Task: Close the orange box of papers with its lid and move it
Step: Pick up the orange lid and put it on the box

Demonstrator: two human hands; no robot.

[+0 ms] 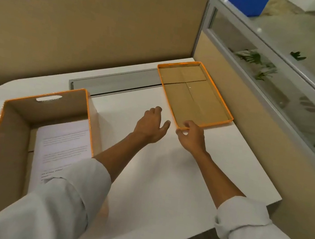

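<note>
The orange-edged cardboard box (12, 136) stands open at the left of the white desk, with printed papers (62, 145) lying in its bottom. Its lid (196, 96) lies upside down at the back right, brown inside facing up. My right hand (191, 136) pinches the lid's near corner between thumb and fingers. My left hand (152, 125) hovers just left of that corner, fingers curled and apart, not touching the lid. My left sleeve hides the box's near right part.
A grey cable slot (114, 83) runs along the back of the white desk (173, 180). Tan partition walls (88, 30) close off the back and the right side, with frosted glass on the right. The desk's right edge lies close to my right forearm.
</note>
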